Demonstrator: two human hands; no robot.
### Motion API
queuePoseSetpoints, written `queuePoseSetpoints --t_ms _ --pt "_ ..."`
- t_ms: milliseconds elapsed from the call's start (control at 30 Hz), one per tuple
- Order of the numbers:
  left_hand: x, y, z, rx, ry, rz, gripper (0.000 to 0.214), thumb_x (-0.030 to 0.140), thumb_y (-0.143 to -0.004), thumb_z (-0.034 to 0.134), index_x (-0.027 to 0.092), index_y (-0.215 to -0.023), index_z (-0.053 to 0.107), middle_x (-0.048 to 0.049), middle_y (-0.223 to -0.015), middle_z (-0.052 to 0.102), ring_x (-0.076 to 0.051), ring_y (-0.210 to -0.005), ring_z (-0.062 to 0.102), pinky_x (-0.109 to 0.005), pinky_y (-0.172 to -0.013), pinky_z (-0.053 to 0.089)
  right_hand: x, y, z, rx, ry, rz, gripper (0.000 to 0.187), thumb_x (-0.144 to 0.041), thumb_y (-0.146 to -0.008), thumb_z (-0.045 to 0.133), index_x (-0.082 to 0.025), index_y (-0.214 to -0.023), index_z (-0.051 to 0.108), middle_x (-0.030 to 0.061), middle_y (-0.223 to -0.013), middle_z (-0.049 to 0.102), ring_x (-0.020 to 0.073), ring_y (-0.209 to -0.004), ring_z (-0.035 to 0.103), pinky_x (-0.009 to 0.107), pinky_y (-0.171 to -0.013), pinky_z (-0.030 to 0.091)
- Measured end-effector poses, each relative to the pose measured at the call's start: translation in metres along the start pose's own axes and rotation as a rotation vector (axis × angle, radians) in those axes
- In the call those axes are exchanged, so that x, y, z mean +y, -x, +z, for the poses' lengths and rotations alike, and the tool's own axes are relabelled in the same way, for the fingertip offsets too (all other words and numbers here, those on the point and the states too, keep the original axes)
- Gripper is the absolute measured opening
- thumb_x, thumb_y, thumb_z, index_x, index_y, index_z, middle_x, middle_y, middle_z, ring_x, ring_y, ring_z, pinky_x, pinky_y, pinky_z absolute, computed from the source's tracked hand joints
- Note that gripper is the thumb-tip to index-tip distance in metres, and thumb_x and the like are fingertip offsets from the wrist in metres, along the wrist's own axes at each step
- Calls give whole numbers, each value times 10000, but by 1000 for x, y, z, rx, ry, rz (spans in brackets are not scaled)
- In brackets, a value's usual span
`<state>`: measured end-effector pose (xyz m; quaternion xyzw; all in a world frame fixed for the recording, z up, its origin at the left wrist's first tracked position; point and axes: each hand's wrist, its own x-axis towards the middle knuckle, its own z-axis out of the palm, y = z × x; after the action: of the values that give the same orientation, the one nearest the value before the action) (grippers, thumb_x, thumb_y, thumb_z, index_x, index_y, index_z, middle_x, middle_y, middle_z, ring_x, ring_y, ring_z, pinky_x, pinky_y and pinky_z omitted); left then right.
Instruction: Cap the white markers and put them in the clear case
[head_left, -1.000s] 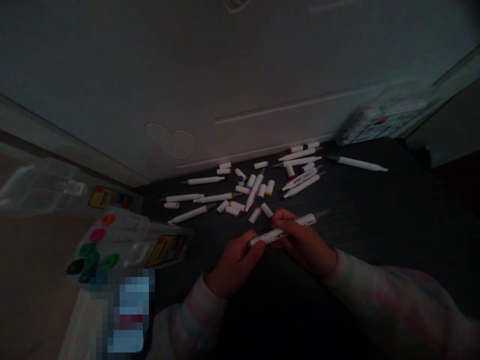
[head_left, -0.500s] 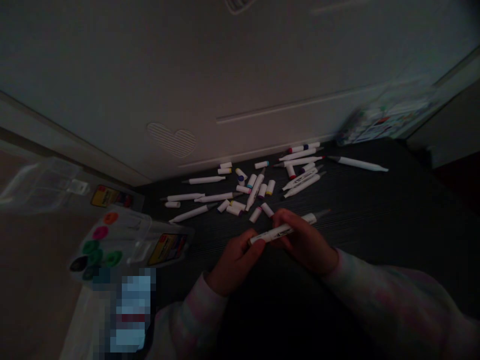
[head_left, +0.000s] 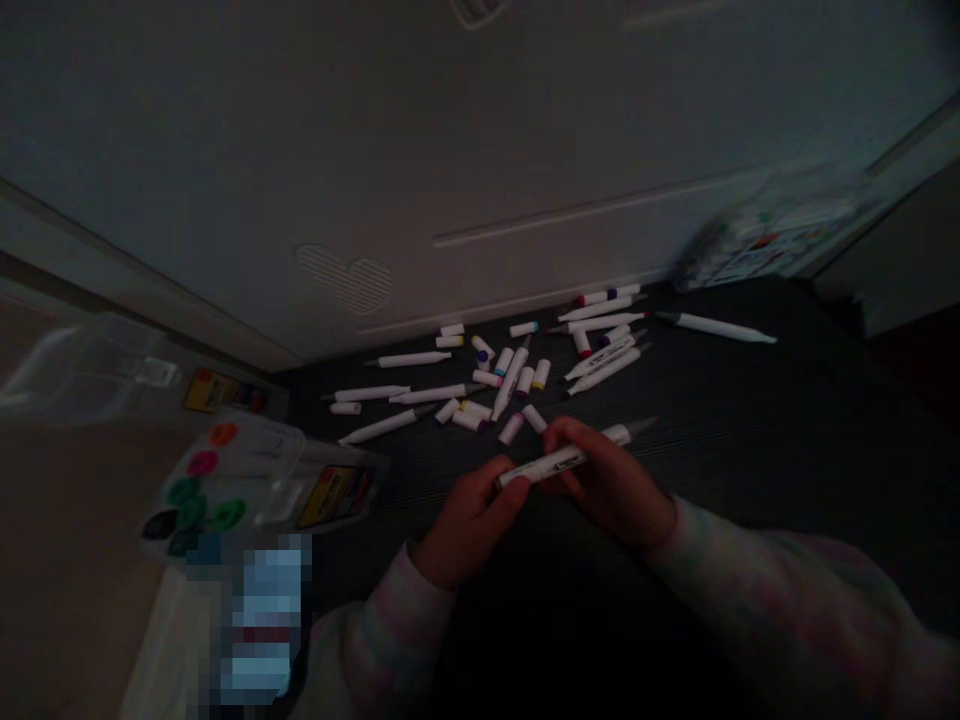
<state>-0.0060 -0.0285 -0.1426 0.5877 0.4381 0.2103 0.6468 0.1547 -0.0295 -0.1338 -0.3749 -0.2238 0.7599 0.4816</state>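
Both hands share one white marker (head_left: 562, 462), held at a slant above the dark table. My left hand (head_left: 474, 520) pinches its lower left end between thumb and fingers. My right hand (head_left: 611, 482) is closed around the middle, and the marker's grey tip sticks out bare beyond it to the upper right. Just past my hands lie loose white caps with coloured ends, among them a yellow-ended cap (head_left: 541, 375) and a pale cap (head_left: 511, 430). An uncapped marker (head_left: 511, 380) lies among these caps.
More uncapped markers (head_left: 386, 426) are scattered left and right. At the left stand a clear case (head_left: 277, 450) with several coloured markers and an open clear lid (head_left: 82, 370). A filled clear bag or case (head_left: 765, 240) rests by the white panel (head_left: 525, 130) behind. A phone-like screen (head_left: 266, 620) is pixelated.
Almost nothing differs. Both hands keep their hold on the marker, which has barely shifted.
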Motion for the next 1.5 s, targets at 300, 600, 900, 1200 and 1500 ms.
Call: queuePoseSetpoints --t_ms 300,600,900,1200,1500 --pt "4 1 0 9 -32 -7 427 582 -808 394 181 -660 401 55 -536 380 -84 -497 332 -240 -485 248 0 0 0 17 -7 4 260 -419 -727 562 -187 -624 511 -66 -355 387 92 -417 353 256 -504 280" --pt "3 1 1 10 -3 -13 422 578 -804 406 181 -660 399 59 -529 376 -78 -484 323 -236 -476 239 -1 0 0 1 -2 2 246 -412 -724 557 -190 -627 510 -68 -350 381 93 -413 345 259 -502 281" --pt "4 1 0 14 -30 -7 440 595 -796 397 181 -646 397 55 -521 380 -80 -485 327 -236 -469 241 -1 0 1 24 1 27 254 -420 -714 572 -189 -627 511 -63 -363 394 93 -421 353 257 -504 282" --pt "4 1 0 -7 61 -47 429 593 -780 433 181 -666 404 60 -533 381 -74 -475 336 -230 -460 237 -3 2 1 16 12 12 241 -404 -730 554 -191 -627 508 -61 -357 384 97 -423 351 260 -507 285" --pt "4 1 -1 3 -13 -2 426 583 -802 404 180 -662 405 57 -531 381 -81 -491 339 -239 -482 251 -1 1 0 11 7 7 245 -410 -737 552 -190 -633 523 -58 -359 392 101 -428 358 261 -509 290"
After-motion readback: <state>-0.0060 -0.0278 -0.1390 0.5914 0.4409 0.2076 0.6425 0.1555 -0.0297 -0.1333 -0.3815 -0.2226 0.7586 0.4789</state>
